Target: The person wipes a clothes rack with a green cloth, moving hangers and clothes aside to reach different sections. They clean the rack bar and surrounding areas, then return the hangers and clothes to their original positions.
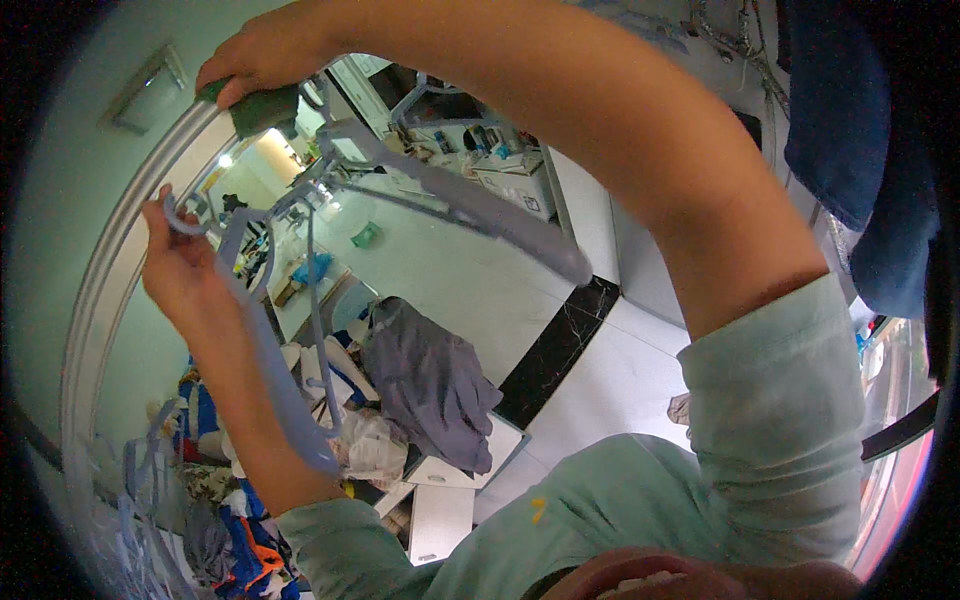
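Note:
My left hand [184, 277] has its fingers around the hook of a grey-blue plastic clothes hanger [300, 427], whose body hangs down along my forearm. Above it, my right hand [262, 52] grips a dark green cloth [266, 111] at the upper end of a curved-looking silvery metal rail [112, 247]. Part of the cloth is hidden under my fingers. A second plastic hanger [495, 217], grey and wide-shouldered, hangs below the cloth and slants to the right. Where its hook rests is not clear.
Below lies a grey garment [431, 382] by a white drawer cabinet [442, 521]. Several hangers [142, 480] and piled clothes [244, 536] are at lower left. Dark blue fabric [840, 135] hangs at right. A cluttered white counter [517, 184] stands beyond; a black marble strip [559, 349] crosses the floor.

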A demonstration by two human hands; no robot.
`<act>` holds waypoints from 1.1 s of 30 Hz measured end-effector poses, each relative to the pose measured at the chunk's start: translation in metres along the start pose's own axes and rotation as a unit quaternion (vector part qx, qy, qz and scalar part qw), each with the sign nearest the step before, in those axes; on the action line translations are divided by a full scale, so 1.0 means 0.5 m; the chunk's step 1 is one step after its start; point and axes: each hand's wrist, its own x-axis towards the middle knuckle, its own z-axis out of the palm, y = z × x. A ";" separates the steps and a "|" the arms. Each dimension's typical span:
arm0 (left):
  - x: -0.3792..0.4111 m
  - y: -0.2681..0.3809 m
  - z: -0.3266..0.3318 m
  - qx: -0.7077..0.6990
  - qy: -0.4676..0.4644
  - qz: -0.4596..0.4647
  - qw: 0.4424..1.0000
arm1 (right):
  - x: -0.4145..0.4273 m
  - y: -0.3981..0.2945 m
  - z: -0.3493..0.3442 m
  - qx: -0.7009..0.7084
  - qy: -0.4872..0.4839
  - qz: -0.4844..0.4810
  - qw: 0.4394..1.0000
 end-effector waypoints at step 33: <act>0.065 0.117 -0.187 0.166 -0.020 0.013 0.986 | -0.492 0.481 -0.186 0.016 -0.044 0.199 0.979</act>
